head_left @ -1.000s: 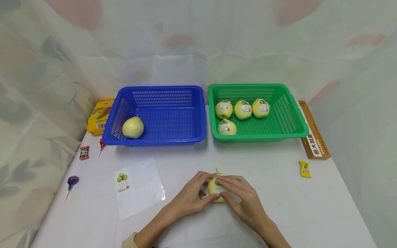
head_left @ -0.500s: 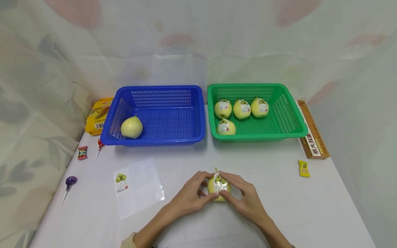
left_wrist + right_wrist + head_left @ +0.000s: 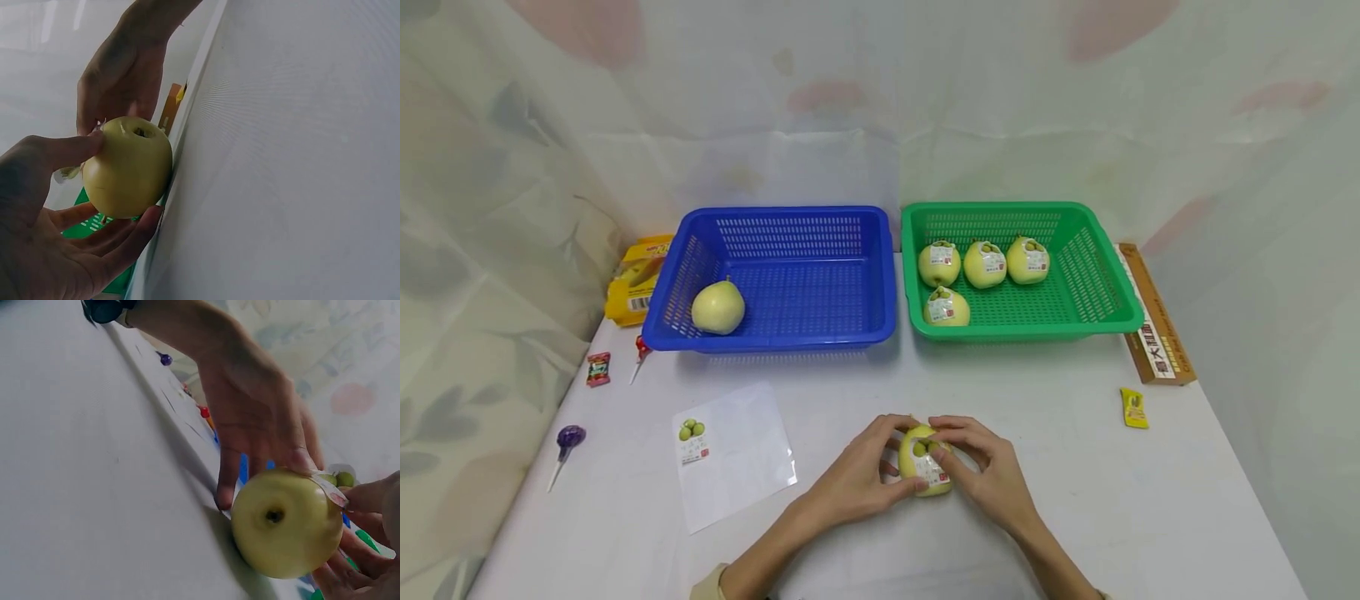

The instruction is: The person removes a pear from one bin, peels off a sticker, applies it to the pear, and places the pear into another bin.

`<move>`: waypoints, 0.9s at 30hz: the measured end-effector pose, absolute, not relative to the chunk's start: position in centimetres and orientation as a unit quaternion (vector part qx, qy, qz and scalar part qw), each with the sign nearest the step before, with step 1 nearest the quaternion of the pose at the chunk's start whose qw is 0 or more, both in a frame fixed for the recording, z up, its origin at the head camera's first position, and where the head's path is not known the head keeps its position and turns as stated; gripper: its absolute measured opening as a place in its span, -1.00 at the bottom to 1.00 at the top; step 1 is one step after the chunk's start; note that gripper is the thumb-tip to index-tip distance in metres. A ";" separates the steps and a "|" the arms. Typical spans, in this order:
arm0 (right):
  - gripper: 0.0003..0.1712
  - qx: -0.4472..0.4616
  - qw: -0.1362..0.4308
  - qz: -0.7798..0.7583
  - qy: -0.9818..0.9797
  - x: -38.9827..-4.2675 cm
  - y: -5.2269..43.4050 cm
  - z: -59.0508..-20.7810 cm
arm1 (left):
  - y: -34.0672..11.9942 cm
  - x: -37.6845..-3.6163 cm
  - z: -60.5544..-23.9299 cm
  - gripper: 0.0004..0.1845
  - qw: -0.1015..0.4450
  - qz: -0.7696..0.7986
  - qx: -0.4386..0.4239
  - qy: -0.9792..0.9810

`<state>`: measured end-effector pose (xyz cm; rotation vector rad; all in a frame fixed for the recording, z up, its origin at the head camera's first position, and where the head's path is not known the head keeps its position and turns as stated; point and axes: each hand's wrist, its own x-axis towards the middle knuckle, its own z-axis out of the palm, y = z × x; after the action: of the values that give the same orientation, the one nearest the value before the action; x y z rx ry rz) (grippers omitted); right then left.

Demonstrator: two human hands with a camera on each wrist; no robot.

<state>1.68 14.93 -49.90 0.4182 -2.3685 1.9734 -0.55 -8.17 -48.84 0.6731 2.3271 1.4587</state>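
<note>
A pale yellow pear [image 3: 907, 462] rests on the white table, its stem end away from me. My left hand [image 3: 861, 477] grips its left side, thumb low at the front and fingers behind, as the left wrist view shows around the pear [image 3: 128, 169]. On the right, my right hand [image 3: 994, 477] curves over the pear with its thumb on the printed fruit label [image 3: 930, 472]. In the right wrist view one end of the label [image 3: 331, 487] stands off the skin beside that thumb. A label sheet [image 3: 741, 458] with one fruit sticker lies to the left.
A blue basket [image 3: 775, 342] holds one unlabelled pear [image 3: 718, 307]. Several labelled pears [image 3: 985, 265] sit in the green basket [image 3: 1030, 332]. Lollipops [image 3: 571, 436], a red sweet [image 3: 598, 369] and a yellow packet [image 3: 636, 279] lie left; a brown box [image 3: 1161, 325] and yellow sweet [image 3: 1134, 408] lie right.
The pear has turned and tipped slightly to the left, its stem shifting left. My right thumb has moved up from the pear's front onto the label's upper part. The left hand has hardly moved.
</note>
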 end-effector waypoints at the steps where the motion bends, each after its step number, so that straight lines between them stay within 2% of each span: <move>1: -0.82 0.137 0.021 0.634 -0.761 1.8 14.8 -49.9 | -8.2 -0.5 -48.9 -0.23 0.160 0.509 0.236 0.812; 6: -0.81 0.160 0.036 0.650 -0.742 2.3 14.4 -50.1 | -8.3 -0.4 -48.7 -0.22 0.172 0.508 0.228 0.812; 17: -0.69 0.235 0.021 0.684 -0.690 2.2 14.6 -49.8 | -8.9 -0.9 -48.4 -0.23 0.184 0.514 0.226 0.807; 27: -0.75 0.187 0.014 0.688 -0.701 1.4 14.8 -50.5 | -8.5 -0.5 -48.4 -0.24 0.140 0.479 0.219 0.839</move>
<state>1.38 14.84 -50.49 0.5817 -2.1834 2.1428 -0.54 -8.46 -48.37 0.6327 2.4239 1.3828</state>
